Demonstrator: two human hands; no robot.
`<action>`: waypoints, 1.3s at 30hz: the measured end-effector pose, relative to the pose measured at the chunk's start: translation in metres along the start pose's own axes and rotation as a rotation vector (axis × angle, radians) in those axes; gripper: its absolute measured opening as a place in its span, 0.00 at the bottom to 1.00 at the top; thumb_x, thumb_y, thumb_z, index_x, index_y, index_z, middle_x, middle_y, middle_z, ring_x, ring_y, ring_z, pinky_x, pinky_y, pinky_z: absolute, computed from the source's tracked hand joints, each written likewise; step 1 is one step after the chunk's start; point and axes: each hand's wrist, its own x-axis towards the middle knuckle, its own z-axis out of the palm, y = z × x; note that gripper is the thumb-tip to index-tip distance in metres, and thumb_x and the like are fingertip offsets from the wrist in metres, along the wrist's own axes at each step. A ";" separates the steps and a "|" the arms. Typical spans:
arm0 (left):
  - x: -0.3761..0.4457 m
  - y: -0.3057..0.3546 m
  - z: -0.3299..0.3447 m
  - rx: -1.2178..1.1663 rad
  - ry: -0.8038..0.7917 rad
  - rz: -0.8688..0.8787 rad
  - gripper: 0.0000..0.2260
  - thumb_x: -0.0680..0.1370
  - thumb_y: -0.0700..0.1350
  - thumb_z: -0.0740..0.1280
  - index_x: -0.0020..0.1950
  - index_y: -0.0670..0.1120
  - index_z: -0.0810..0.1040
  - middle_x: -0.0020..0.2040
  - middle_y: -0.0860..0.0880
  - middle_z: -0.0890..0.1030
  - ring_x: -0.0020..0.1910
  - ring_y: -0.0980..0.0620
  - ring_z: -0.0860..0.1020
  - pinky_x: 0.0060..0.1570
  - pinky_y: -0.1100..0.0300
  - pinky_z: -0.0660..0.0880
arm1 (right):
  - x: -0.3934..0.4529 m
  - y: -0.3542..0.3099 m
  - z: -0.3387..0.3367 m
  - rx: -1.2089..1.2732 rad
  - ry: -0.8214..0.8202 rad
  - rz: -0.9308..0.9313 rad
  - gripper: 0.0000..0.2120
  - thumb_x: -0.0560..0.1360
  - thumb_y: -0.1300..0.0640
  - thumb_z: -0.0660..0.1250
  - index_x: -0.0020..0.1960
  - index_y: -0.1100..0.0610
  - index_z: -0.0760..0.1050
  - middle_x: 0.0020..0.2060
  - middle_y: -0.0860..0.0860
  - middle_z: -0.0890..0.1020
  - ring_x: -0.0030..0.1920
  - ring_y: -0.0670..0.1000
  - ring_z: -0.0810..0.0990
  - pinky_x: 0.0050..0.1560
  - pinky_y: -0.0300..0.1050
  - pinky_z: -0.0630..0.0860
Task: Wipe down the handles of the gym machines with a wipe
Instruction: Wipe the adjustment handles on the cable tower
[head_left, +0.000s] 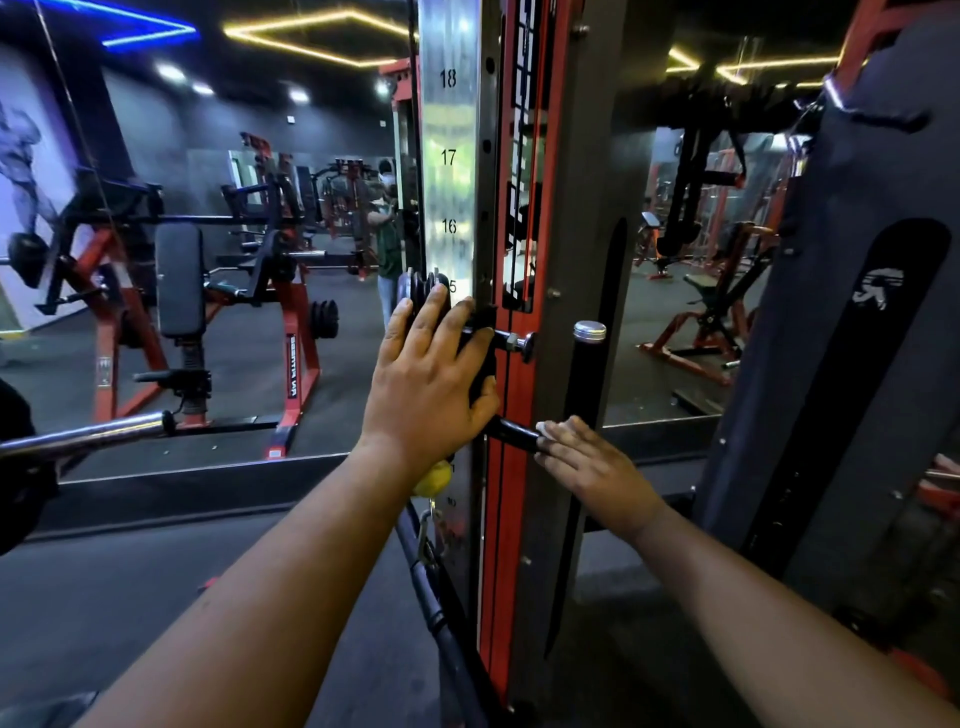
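Note:
A short black handle (511, 431) sticks out of the sliding carriage (483, 364) on the numbered steel upright (448, 156) of a cable machine. My right hand (587, 462) holds a white wipe (541, 428) around the handle's outer end; only a small corner of the wipe shows above my fingertips. My left hand (431, 374) lies flat on the carriage just above the handle, fingers spread and pointing up. Its thumb is beside the handle's base.
A pin knob (522, 344) juts out right of my left fingers. A yellow ball (434, 480), clip and cable (426, 535) hang below the carriage. A steel bar (83, 434) reaches in from the left. Mirrors behind show other machines and a person (387, 228).

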 end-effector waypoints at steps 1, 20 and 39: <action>0.000 0.000 0.000 -0.002 0.007 0.001 0.21 0.77 0.55 0.66 0.67 0.48 0.80 0.74 0.43 0.74 0.79 0.39 0.64 0.78 0.39 0.57 | 0.001 -0.002 -0.005 0.090 0.033 0.025 0.15 0.82 0.65 0.61 0.65 0.59 0.80 0.69 0.56 0.78 0.74 0.56 0.71 0.78 0.54 0.60; -0.001 0.000 0.002 -0.023 0.029 -0.008 0.21 0.77 0.55 0.67 0.67 0.48 0.81 0.73 0.44 0.75 0.79 0.39 0.65 0.77 0.39 0.58 | 0.075 0.007 -0.033 1.160 0.705 1.414 0.16 0.83 0.57 0.64 0.70 0.51 0.75 0.65 0.47 0.80 0.67 0.46 0.78 0.70 0.49 0.73; -0.004 -0.007 0.000 -0.027 0.043 0.005 0.21 0.77 0.55 0.66 0.67 0.48 0.81 0.74 0.43 0.75 0.79 0.39 0.64 0.78 0.40 0.57 | 0.022 0.005 0.018 0.979 0.319 1.178 0.11 0.82 0.61 0.60 0.53 0.48 0.79 0.43 0.43 0.82 0.44 0.42 0.80 0.47 0.48 0.77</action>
